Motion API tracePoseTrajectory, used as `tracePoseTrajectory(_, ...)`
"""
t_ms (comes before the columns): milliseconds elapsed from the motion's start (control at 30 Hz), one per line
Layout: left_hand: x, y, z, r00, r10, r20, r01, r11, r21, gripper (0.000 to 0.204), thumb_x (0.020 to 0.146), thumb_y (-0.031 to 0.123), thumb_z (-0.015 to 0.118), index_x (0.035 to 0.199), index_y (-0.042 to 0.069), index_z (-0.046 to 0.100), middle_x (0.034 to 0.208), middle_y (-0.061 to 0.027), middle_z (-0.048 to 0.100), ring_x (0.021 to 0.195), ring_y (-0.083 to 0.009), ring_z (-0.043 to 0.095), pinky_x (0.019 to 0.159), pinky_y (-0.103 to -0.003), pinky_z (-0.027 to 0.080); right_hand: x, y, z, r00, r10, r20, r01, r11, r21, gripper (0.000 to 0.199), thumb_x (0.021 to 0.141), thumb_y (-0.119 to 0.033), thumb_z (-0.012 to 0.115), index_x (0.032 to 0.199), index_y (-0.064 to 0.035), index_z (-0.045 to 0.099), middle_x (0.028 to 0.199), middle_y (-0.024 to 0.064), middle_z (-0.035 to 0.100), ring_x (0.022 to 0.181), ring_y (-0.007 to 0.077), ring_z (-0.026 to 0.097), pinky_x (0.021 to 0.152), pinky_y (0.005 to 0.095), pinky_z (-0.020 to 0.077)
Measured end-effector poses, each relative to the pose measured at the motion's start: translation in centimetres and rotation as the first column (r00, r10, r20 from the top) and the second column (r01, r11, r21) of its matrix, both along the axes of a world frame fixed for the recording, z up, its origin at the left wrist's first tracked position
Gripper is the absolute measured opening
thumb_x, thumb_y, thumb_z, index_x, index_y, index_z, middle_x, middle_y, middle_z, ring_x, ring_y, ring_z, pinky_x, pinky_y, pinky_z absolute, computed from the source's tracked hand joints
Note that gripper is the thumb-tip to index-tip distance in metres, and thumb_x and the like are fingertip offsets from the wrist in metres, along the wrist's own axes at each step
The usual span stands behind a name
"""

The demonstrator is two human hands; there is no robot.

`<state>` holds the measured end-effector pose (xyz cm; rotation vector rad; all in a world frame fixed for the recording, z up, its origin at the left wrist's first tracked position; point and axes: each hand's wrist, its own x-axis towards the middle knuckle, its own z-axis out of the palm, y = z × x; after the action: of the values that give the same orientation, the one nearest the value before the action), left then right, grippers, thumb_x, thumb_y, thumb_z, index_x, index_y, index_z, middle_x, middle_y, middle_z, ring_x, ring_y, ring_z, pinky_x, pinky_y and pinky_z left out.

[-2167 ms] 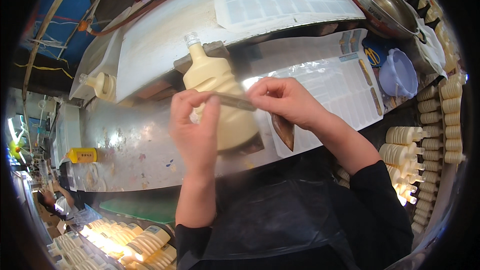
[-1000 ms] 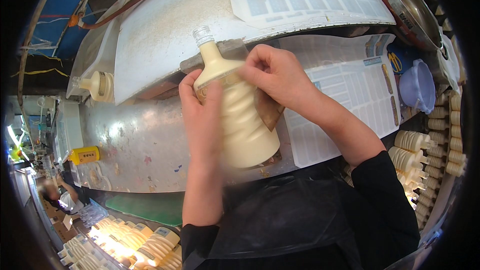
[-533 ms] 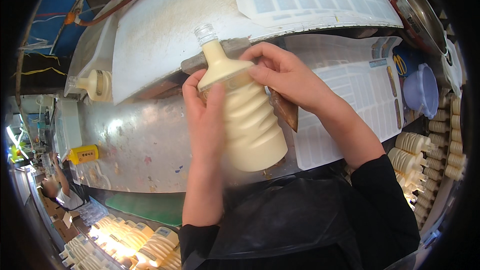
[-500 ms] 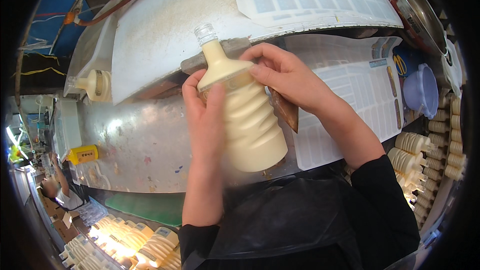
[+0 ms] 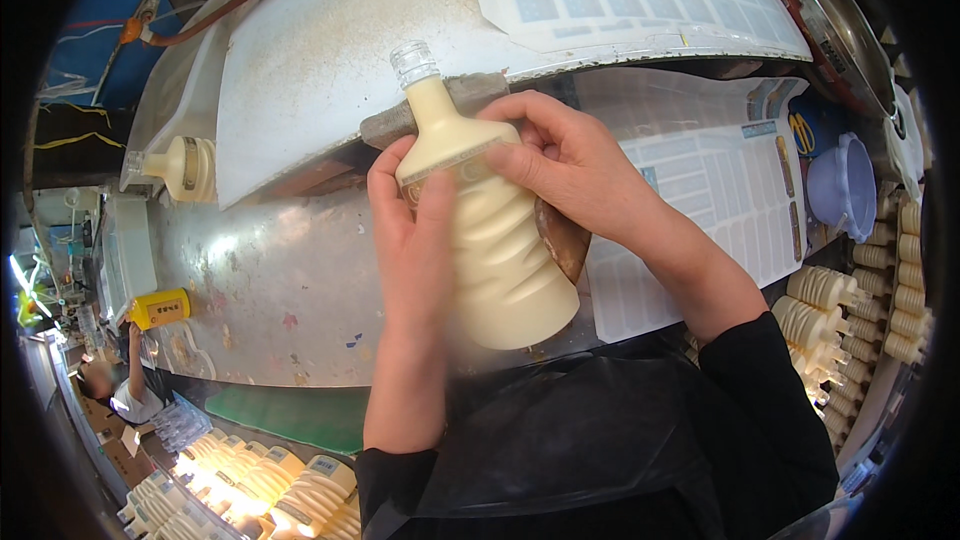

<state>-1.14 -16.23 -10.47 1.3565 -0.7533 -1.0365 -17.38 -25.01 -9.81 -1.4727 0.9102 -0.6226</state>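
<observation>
Cream ribbed bottle (image 5: 490, 230) at frame centre, neck tilted toward upper left. Left hand (image 5: 415, 240) wraps body, steadying it. Right hand (image 5: 570, 165) fingers press label band (image 5: 450, 162) flat at shoulder. Label sheets (image 5: 700, 200) right, within reach.

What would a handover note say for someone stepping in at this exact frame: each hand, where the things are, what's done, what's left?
Left hand: wrapped around the left side of the cream ribbed bottle, thumb on its shoulder band.
Right hand: fingers pressing the narrow label band at the bottle's shoulder.
Bottle: held tilted over the metal worktop, clear uncapped neck pointing away.
Label sheets: on the worktop to the right.
Done: band sits around the shoulder.
Left: probably smoothing it down; more bottles lie at right.
</observation>
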Motion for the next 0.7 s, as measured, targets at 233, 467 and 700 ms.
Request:
tracePoseTrajectory(233,0.05,0.15,-0.07,1.0,0.003,-0.021,-0.003,1.0,-0.011,0.047,0.107,0.022,0.055,0.146,0.0,0.041,0.133,-0.0144,0.058,0.117,-0.0196,0.059,0.101,-0.034,0.05,0.0,0.06,0.0,1.0,-0.002,0.013,0.002,1.0,0.01,0.034,0.097,-0.024,0.072,0.123,-0.0045,0.064,0.081,-0.0072,0.05,0.074,0.0014,0.048,0.066,0.0197,0.0414)
tracePoseTrajectory(467,0.01,0.12,-0.07,0.999,-0.014,-0.044,0.013,1.0,-0.019,0.046,0.107,0.022,0.055,0.145,0.001,0.041,0.132,-0.0143,0.059,0.117,-0.0193,0.059,0.101,-0.034,0.05,0.14,-0.2,-0.59,0.992,-0.014,0.122,0.006,0.998,0.062,0.029,0.101,-0.022,0.066,0.124,-0.0041,0.064,0.091,-0.0046,0.059,0.082,0.002,0.052,0.073,0.0202,0.0448)
tracePoseTrajectory(700,-0.24,0.01,0.32,0.999,0.022,-0.044,-0.021,1.0,0.013,0.053,0.102,0.024,0.063,0.144,0.0,0.04,0.131,-0.0131,0.055,0.115,-0.0169,0.055,0.099,-0.032,0.047,-0.18,-0.3,-0.9,0.959,-0.016,0.282,-0.044,0.978,0.205,0.03,0.105,-0.018,0.059,0.13,-0.0023,0.061,0.108,0.001,0.068,0.1,0.0064,0.061,0.086,0.0248,0.0512)
